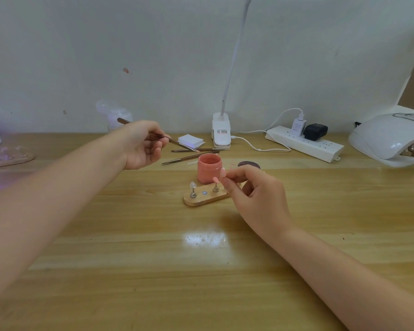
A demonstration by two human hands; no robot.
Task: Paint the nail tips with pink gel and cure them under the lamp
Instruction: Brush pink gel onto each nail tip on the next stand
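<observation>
An open jar of pink gel (209, 170) stands mid-table, with its dark lid (248, 165) lying to its right. In front of the jar lies a wooden nail-tip stand (202, 199) carrying a clear tip (192, 185) on its left peg and a pink tip (215, 180) further right. My left hand (142, 145) holds a thin brush (163, 136) above the table, its bristle end pointing right toward the jar. My right hand (253, 192) pinches a pink nail tip (223, 172) just above the stand's right end.
Two more brushes (189, 158) and a stack of white wipes (191, 140) lie behind the jar. A clip lamp (221, 132), a power strip (304, 143) and a white curing lamp (390, 137) line the back; another lit lamp with a stand (7, 158) sits far left.
</observation>
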